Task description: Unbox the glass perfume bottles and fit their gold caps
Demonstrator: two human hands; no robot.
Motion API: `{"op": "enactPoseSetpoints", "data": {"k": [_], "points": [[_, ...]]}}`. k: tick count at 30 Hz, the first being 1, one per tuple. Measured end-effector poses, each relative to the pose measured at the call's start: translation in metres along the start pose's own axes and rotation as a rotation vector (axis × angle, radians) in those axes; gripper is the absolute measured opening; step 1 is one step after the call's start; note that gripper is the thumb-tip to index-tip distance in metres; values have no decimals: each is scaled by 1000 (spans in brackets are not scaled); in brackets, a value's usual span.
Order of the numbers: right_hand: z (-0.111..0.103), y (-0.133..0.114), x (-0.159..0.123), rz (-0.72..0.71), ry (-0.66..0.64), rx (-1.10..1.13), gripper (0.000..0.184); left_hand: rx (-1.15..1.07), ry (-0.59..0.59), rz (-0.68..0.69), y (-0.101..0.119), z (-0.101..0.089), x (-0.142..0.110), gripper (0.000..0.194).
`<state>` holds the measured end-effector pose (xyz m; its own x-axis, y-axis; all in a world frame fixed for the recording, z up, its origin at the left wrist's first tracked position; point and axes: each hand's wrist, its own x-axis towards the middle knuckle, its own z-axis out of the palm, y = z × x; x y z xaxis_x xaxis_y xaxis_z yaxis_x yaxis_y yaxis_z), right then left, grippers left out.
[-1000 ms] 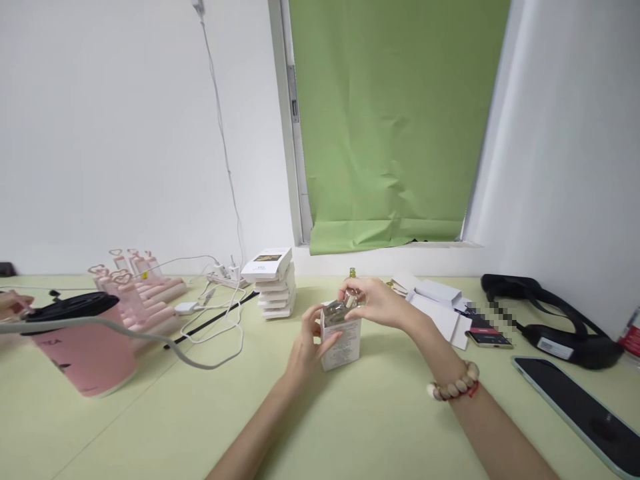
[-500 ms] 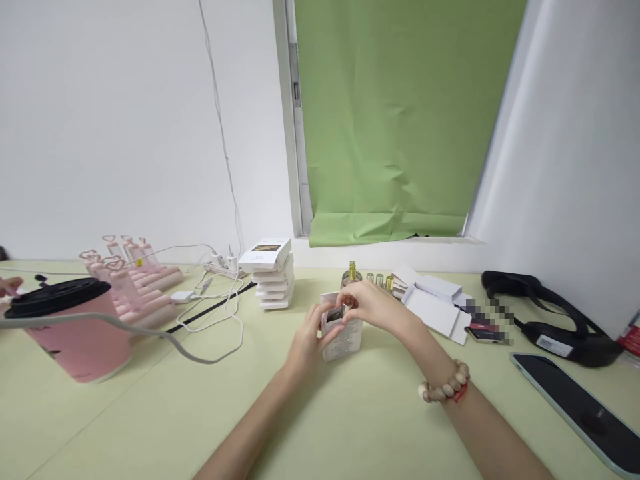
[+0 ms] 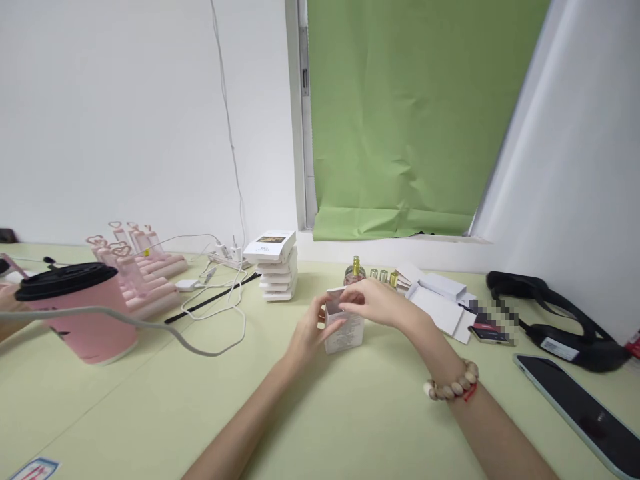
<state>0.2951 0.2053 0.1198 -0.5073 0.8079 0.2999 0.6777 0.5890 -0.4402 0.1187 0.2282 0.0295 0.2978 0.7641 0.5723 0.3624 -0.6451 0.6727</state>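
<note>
A small white box [image 3: 344, 333] with fine print on its front stands upright on the table, its top open and a flap raised at the back. My left hand [image 3: 310, 337] is closed around its left side, the thumb across the front edge. Over the opening, my right hand [image 3: 373, 303] has its fingers bent and closed on the top flaps. What lies inside the box is hidden. Just behind stands a pinkish glass bottle [image 3: 355, 272] with a gold spray neck, beside several small gold and silver caps [image 3: 383, 275] partly covered by my right hand.
A stack of white boxes [image 3: 273, 257] stands behind left. Farther left are a pink cup [image 3: 87, 327], pink tubes with heart-shaped tops [image 3: 135, 267], cables and another person's hand [image 3: 10, 307]. Opened white cartons [image 3: 440, 303], a black headset [image 3: 560, 327] and a phone [image 3: 575, 407] lie right.
My right fingers have lifted slightly; the dark shiny thing seen in the box's opening no longer shows. The view has shifted a little. The other person's hand shows more at the left edge.
</note>
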Motion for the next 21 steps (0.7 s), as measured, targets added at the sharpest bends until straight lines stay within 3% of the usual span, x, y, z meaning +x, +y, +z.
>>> {"op": "enactPoseSetpoints", "data": {"k": [4, 10, 21], "points": [[-7, -1, -3, 19, 156, -123, 18, -64, 2, -2, -4, -1, 2, 39], [-2, 9, 0, -26, 182, -158, 26, -121, -26, 5, -5, -3, 3, 54], [-4, 17, 4, 21, 212, -12, 26, -56, -9, -76, 0, -4, -1, 45]]}}
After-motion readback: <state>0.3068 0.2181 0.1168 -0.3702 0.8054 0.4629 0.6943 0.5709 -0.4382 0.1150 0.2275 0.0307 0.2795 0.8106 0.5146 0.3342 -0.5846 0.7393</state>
